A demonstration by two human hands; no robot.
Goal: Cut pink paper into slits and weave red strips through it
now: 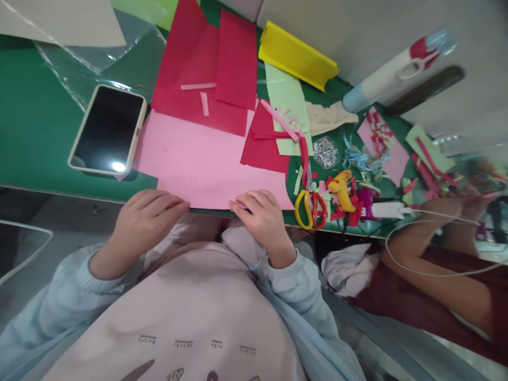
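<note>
A large sheet of pink paper point(190, 153) lies along the front edge of the table. My left hand point(146, 219) is closed at its near left edge, fingertips pinching the border. Farther right along that same edge, my right hand point(260, 214) grips it between thumb and curled fingers. The thumb of my left hand is mostly hidden. Red sheets point(190, 69) cover the far part of the pink paper, with thin pale pink strips on top. Smaller red pieces point(264, 143) overlap its right side.
Left of the paper lies a phone point(109, 129). To the right are scissors point(311, 206), a yellow glue gun point(342, 190), a tub of small beads point(325, 152), paper scraps and a white cable. Folded yellow paper point(297, 55) stands behind. A co-worker's arm point(420, 243) rests at far right.
</note>
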